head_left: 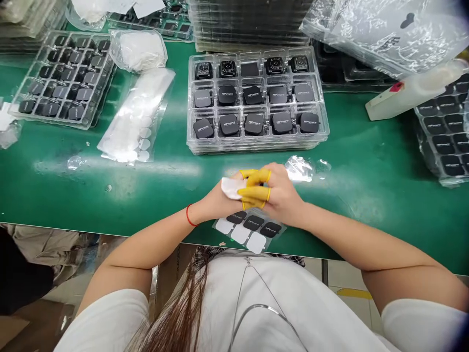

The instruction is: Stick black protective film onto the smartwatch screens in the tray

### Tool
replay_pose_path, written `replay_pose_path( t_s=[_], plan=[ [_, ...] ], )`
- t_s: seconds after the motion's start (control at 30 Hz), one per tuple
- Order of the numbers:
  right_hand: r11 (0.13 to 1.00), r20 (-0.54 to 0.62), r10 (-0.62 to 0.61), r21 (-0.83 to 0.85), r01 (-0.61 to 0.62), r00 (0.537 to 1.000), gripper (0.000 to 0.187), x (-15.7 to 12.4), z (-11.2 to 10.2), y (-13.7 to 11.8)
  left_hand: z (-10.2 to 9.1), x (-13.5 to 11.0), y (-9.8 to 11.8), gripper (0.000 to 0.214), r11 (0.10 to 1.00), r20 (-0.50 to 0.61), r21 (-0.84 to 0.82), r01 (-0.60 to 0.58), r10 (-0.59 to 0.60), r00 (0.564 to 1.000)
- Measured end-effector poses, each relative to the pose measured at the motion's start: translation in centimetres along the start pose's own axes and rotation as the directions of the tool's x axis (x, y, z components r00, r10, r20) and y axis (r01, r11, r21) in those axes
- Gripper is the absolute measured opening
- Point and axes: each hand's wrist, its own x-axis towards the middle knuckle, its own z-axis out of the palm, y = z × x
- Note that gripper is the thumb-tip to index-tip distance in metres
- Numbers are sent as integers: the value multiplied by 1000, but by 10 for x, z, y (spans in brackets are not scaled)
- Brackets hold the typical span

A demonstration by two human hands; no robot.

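My left hand and my right hand meet above the near edge of the green table, with yellow finger cots on several fingers. The right fingers pinch a folded white wiping cloth, which lies over the left hand. Curled inward, my left fingers close around something dark that the right fingers almost wholly cover; its kind cannot be made out. Just beneath the hands lies a clear sheet of stickers, black squares with white lettering beside white squares.
Ahead stands a stack of clear trays holding black square watch parts. Another filled tray is at the left, near a bag of round white stickers. A white plastic bottle lies at the right beside a black sticker stack.
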Motion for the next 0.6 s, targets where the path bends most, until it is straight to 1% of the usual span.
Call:
replay_pose_path(
  t_s=[0.07,0.1,0.17,0.23,0.27,0.3,0.33,0.37,0.4,0.43,0.5,0.53,0.57,0.6],
  plan=[
    [998,-60,44,-51,-47,997,21,0,7,1,0,0,0,42,998,-16,-43,54,-54,998],
    [997,-69,59,-48,-62,996,22,0,9,1,0,0,0,44,997,-27,-59,59,-60,998],
    [999,-46,37,-22,-38,998,22,-2,12,0,1,-1,1,48,999,-31,-51,20,-22,999],
    [1000,-42,-7,-28,6,999,22,-3,12,2,2,-1,1,44,999,-5,-28,18,-18,1000],
    [999,-64,5,-52,-9,998,20,-3,12,6,3,-1,2,43,998,6,-41,45,-45,999],
    [996,-95,51,-74,-58,994,17,-2,10,11,3,-1,2,44,994,-3,-71,77,-78,997],
    [988,-128,121,-77,-131,984,13,-1,7,18,3,0,3,47,988,-34,-110,106,-111,993],
    [977,-148,197,-55,-207,969,13,0,2,25,1,1,4,53,981,-87,-155,117,-132,987],
    [964,-149,260,-13,-264,954,17,1,-4,31,-1,2,5,59,975,-162,-195,103,-136,977],
    [957,-128,291,43,-288,948,24,2,-11,36,-6,3,6,62,970,-252,-231,71,-130,959],
    [953,-60,268,161,-256,962,37,3,-24,39,-16,4,8,63,951,-424,-309,-32,-108,899],
    [947,-27,246,219,-235,969,41,3,-29,38,-22,4,10,63,931,-484,-357,-77,-114,868],
    [931,4,243,279,-235,970,42,4,-32,35,-26,4,13,65,908,-491,-409,-88,-138,860],
    [900,34,272,345,-266,962,39,5,-34,31,-30,3,17,67,898,-486,-433,-84,-154,861]
  ],
)
